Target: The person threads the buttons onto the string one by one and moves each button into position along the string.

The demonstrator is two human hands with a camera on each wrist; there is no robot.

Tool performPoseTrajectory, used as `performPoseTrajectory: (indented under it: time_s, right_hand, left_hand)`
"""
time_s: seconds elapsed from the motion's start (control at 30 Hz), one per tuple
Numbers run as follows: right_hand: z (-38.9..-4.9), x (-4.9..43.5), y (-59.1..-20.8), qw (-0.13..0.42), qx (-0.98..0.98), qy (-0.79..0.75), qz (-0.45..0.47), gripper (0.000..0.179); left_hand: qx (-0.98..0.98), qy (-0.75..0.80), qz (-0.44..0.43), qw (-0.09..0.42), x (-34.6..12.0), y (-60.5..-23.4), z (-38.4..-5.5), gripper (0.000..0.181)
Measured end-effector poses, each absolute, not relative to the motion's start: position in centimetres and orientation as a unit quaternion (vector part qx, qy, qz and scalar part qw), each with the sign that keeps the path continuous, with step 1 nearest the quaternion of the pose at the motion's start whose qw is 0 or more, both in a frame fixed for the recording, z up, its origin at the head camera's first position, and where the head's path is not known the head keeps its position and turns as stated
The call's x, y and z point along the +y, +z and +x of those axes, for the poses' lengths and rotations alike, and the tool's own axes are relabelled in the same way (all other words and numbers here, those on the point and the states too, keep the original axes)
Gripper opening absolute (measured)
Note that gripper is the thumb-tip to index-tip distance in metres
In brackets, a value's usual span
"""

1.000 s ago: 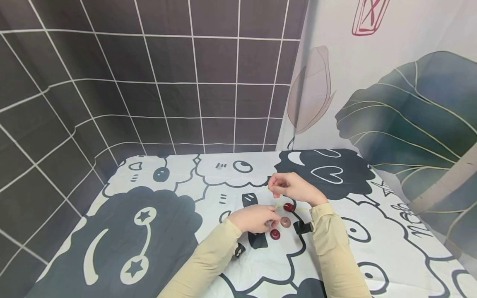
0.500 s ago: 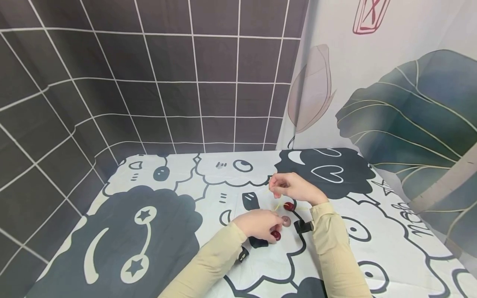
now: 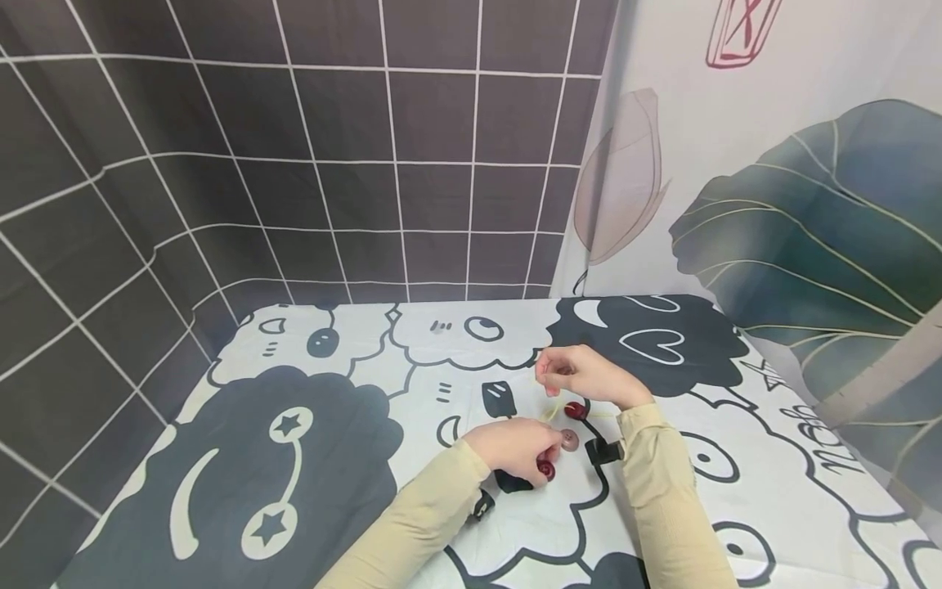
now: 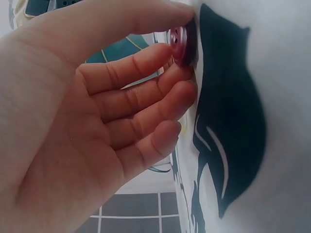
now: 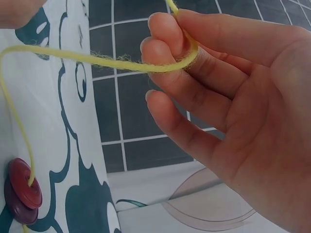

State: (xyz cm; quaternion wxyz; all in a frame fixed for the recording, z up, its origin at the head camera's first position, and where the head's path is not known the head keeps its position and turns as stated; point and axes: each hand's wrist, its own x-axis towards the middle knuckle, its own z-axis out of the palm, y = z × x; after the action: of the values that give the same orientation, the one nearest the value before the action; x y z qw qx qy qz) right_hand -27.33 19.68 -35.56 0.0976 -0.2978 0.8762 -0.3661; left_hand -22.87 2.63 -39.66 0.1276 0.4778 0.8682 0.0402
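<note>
My left hand (image 3: 515,448) is low over the patterned cloth, thumb and fingertips around a dark red button (image 4: 181,43) that stands on edge at the cloth; the other fingers bend loosely below it. Farther back and raised, my right hand (image 3: 585,376) pinches a yellow yarn (image 5: 121,63) between thumb and fingertips. From there the yarn loops across and down to two stacked red buttons (image 5: 25,187), running through a hole in the upper one. Between the hands, a dusty pink button (image 3: 570,440) lies flat on the cloth.
A white cloth (image 3: 530,523) with dark cartoon shapes covers the table. Black straps, one of them the right strap (image 3: 603,451), sit at both wrists. Behind stand a dark grid-patterned curtain (image 3: 434,196) and a leaf-printed curtain (image 3: 677,123).
My left hand has shifted slightly right and toward me, its fingertips closing around the nearer red button. The right hand has stayed nearly in place with the yarn.
</note>
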Motion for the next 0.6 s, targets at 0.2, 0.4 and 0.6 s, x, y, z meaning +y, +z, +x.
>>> performPoseTrajectory:
  time_s: [0.2, 0.4, 0.6]
  right_hand:
    - [-27.3, 19.8, -35.5, 0.099, 0.877, -0.366, -0.294, 0.009]
    - [-27.2, 19.9, -35.5, 0.102, 0.878, -0.366, -0.292, 0.010]
    - [-27.1, 20.1, -35.3, 0.098, 0.878, -0.365, -0.293, 0.006]
  left_hand:
    - [0.861, 0.037, 0.490, 0.130, 2.8, -39.6, -22.9, 0.015]
    - [0.861, 0.029, 0.492, 0.130, 2.4, -39.6, -23.2, 0.012]
    - [0.871, 0.056, 0.473, 0.125, 1.2, -39.1, -24.1, 0.009]
